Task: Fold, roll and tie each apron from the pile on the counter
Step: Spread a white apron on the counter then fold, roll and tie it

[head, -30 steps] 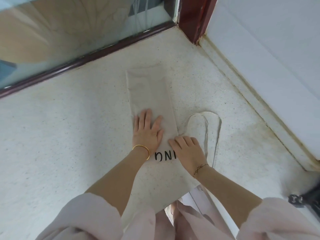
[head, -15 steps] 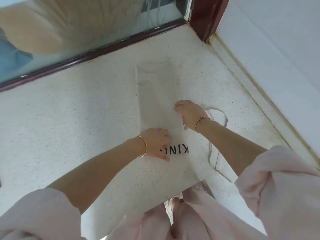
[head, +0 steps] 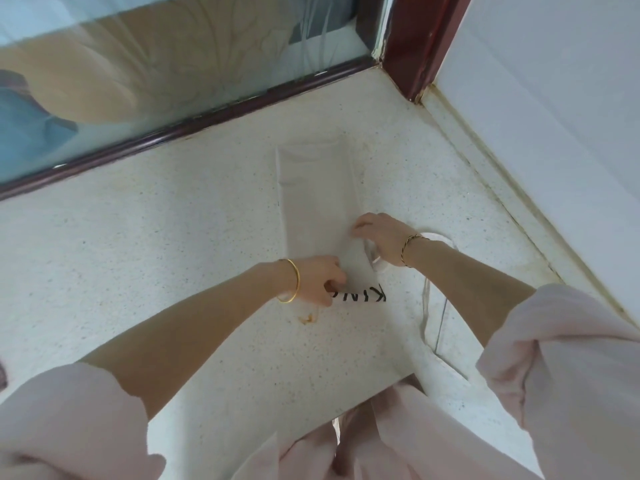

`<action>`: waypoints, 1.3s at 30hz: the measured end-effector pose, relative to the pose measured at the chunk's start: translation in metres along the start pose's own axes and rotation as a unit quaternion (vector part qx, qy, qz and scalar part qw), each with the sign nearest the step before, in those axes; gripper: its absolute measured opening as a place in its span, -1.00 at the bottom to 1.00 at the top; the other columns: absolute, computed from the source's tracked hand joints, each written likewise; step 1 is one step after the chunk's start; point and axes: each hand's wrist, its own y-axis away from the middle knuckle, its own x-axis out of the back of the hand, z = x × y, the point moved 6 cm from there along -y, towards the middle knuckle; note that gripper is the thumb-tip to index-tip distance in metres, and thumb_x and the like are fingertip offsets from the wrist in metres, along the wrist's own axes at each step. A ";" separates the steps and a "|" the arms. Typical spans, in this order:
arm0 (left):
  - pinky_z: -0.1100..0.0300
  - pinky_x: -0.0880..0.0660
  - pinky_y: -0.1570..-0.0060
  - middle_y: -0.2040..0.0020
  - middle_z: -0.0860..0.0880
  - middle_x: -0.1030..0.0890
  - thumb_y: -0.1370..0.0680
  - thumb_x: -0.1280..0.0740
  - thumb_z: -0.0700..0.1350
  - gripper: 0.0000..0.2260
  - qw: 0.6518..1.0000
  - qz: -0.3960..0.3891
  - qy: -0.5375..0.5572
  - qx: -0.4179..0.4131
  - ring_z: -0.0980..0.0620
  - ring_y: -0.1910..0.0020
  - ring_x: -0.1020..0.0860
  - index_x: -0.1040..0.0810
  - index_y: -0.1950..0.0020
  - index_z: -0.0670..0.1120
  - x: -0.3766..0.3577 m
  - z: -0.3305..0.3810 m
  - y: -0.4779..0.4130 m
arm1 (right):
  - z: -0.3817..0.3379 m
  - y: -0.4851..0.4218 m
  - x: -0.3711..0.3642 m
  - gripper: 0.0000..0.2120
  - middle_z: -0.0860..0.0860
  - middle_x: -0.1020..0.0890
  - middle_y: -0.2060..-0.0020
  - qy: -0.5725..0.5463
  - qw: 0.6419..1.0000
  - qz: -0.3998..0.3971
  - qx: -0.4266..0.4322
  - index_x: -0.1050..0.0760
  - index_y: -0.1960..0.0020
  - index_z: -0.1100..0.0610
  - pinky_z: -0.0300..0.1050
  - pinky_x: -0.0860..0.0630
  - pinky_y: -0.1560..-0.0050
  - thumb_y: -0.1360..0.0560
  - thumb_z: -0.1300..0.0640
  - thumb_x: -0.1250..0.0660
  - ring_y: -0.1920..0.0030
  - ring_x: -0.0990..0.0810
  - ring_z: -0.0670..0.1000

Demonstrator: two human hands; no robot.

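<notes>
The folded apron point(head: 317, 202) lies flat on the bench point(head: 156, 254). The left grip point(head: 320, 284) pinches its edge just left of the black lettering point(head: 363, 295); the right grip point(head: 379, 237), fingers curled, holds its edge just beyond the lettering.

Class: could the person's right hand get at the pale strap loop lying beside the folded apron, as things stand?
Probably yes: the pale strap loop lies uncovered on the speckled counter beside the right hand, which would first have to release the edge of the folded beige apron.
</notes>
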 end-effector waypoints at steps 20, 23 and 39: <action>0.12 -0.39 0.09 0.05 -0.06 -0.53 -0.57 -0.26 -0.09 -0.89 0.959 0.207 0.101 0.165 -0.06 0.08 -0.48 -0.48 0.00 -0.12 0.140 -0.124 -0.026 | 0.026 -0.009 0.002 -0.77 0.02 -0.44 0.35 -0.420 0.876 -0.115 -0.207 -0.29 0.28 0.13 -0.30 -0.34 0.40 -0.50 0.19 -0.28 0.37 -0.40 -0.07; 0.12 -0.34 0.19 0.16 -0.06 -0.48 -0.61 -0.15 -0.08 -0.89 0.961 0.220 0.049 0.162 -0.07 0.17 -0.45 -0.40 0.00 -0.10 0.134 -0.128 -0.041 | 0.027 -0.015 -0.006 -0.70 0.01 -0.46 0.37 -0.427 0.874 -0.062 -0.222 -0.28 0.31 0.11 -0.32 -0.46 0.36 -0.48 0.07 -0.34 0.36 -0.45 -0.05; 0.10 -0.35 0.11 -0.04 -0.19 -0.45 -0.63 -0.09 -0.14 -0.83 0.947 0.242 -0.039 0.206 -0.12 0.06 -0.43 -0.37 -0.12 -0.21 0.127 -0.135 -0.057 | 0.021 -0.022 -0.006 -0.65 -0.06 -0.39 0.43 -0.276 0.898 0.052 -0.338 -0.23 0.35 0.04 -0.22 -0.24 0.39 -0.53 -0.12 -0.09 0.42 -0.35 -0.04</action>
